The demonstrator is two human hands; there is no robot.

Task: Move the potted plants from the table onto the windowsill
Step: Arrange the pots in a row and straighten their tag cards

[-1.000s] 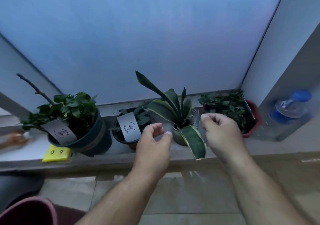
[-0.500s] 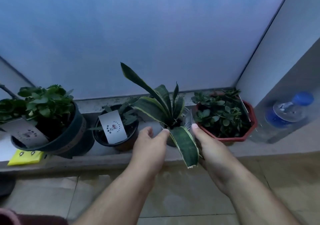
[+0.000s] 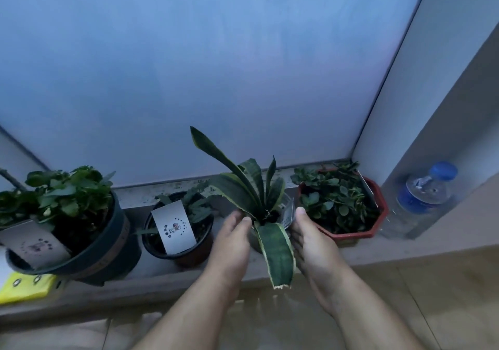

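Hands have closed in since a second ago, and we now cup the snake plant pot (image 3: 255,237) on the windowsill (image 3: 151,282) between left hand (image 3: 232,241) and right hand (image 3: 310,244), fingers curved round it, probably settling its final position.

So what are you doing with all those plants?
A person's left hand and right hand cup the sides of the snake plant's pot on the windowsill. It stands between the small black pot with a white tag and the red pot. A bigger dark pot sits furthest left.
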